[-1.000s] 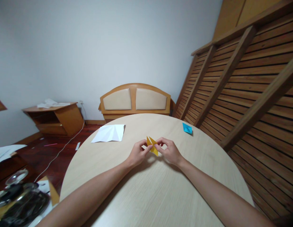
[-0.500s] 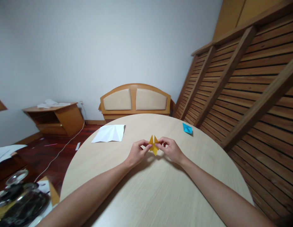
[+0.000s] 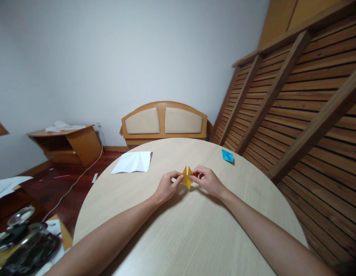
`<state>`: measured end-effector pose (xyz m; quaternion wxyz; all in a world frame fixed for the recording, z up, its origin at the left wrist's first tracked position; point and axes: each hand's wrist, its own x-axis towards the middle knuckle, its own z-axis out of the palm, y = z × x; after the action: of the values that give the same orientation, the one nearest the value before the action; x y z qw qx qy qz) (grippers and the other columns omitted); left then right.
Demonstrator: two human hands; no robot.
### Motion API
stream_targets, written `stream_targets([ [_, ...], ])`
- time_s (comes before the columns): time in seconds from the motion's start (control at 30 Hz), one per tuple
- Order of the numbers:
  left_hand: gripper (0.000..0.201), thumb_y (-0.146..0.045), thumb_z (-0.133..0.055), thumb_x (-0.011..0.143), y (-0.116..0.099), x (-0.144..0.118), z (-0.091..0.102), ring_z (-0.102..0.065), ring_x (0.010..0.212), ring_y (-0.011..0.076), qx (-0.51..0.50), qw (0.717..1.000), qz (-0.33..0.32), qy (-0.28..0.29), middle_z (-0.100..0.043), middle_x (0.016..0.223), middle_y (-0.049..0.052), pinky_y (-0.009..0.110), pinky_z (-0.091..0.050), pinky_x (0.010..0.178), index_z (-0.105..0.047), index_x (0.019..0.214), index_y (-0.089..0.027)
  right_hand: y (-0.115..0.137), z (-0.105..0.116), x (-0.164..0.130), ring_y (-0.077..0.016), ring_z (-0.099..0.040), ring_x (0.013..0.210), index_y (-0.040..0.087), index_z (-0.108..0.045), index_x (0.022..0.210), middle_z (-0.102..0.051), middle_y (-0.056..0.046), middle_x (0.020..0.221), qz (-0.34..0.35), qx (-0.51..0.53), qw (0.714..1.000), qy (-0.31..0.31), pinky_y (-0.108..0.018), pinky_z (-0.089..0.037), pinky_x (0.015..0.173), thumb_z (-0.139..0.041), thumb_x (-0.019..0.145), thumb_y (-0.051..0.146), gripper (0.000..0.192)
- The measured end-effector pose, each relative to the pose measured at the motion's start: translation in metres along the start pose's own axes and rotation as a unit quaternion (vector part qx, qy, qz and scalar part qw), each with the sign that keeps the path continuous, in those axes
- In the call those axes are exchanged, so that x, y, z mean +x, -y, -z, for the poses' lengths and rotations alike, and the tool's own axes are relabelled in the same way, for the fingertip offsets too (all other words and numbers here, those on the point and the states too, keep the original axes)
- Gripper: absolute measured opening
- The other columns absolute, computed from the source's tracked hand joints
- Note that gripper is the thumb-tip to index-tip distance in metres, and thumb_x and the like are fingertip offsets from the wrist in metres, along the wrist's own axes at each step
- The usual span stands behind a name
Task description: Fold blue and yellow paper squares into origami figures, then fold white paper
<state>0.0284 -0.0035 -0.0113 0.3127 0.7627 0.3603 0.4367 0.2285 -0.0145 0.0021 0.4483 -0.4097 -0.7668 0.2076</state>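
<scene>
A small yellow folded paper (image 3: 187, 181) is held between my two hands, over the middle of the round table (image 3: 195, 234). Two pointed flaps stick up at its far end, with a narrow gap between them, and another point faces me. My left hand (image 3: 168, 185) pinches its left side between thumb and fingers. On the right side, my right hand (image 3: 208, 181) pinches it the same way. The fingertips partly cover the paper's edges.
A creased white sheet (image 3: 132, 162) lies at the table's far left. Toward the far right edge rests a blue folded paper (image 3: 227, 156). Wooden slats (image 3: 298, 99) lean along the right, and a headboard (image 3: 164, 119) stands behind. A cabinet (image 3: 68, 143) is at left.
The two upper flaps of the yellow paper sit slightly lower and it looks a little flatter. Both hands keep their pinch and have barely shifted.
</scene>
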Motion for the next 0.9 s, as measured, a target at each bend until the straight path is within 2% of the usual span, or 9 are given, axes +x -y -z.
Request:
stream_targets([
  [0.23,0.024,-0.031,-0.056,0.09,0.01,0.002,-0.003,-0.066,0.085,0.0203,0.024,1.0,0.015,-0.004,-0.074,0.097,0.008,0.028,-0.051,0.068,-0.073,0.096,-0.016,-0.005,-0.003,-0.003,-0.0179,-0.064,0.077,0.017,-0.073,0.086,-0.071,-0.005,0.085,-0.019,-0.008,1.0,0.023,-0.03,-0.049,0.071,-0.064,0.088,0.029,0.015],
  [0.5,0.026,-0.033,-0.053,0.092,0.013,0.001,-0.005,-0.067,0.086,0.0205,0.062,0.998,0.005,0.0,-0.074,0.097,0.008,0.027,-0.052,0.066,-0.073,0.096,-0.017,-0.009,-0.004,-0.003,-0.017,-0.064,0.076,0.018,-0.073,0.098,-0.072,-0.006,0.092,-0.013,-0.016,1.0,0.016,-0.029,-0.052,0.068,-0.063,0.089,0.03,0.018],
  [0.7,0.025,-0.031,-0.054,0.092,0.008,-0.001,-0.003,-0.066,0.087,0.0198,0.066,0.998,-0.006,-0.004,-0.073,0.103,0.008,0.026,-0.052,0.066,-0.071,0.107,-0.019,0.002,-0.003,-0.003,-0.016,-0.064,0.077,0.02,-0.071,0.102,-0.07,-0.006,0.095,0.029,-0.028,0.999,-0.021,-0.028,-0.053,0.067,-0.062,0.09,0.027,0.016],
  [0.9,0.025,-0.032,-0.051,0.094,0.007,-0.002,-0.002,-0.065,0.086,0.0193,0.079,0.997,-0.018,0.009,-0.072,0.098,0.008,0.025,-0.05,0.064,-0.071,0.099,-0.018,0.008,-0.003,-0.003,-0.0158,-0.063,0.078,0.023,-0.07,0.104,-0.069,-0.004,0.094,0.069,-0.035,0.996,-0.035,-0.03,-0.051,0.071,-0.059,0.093,0.024,0.016],
])
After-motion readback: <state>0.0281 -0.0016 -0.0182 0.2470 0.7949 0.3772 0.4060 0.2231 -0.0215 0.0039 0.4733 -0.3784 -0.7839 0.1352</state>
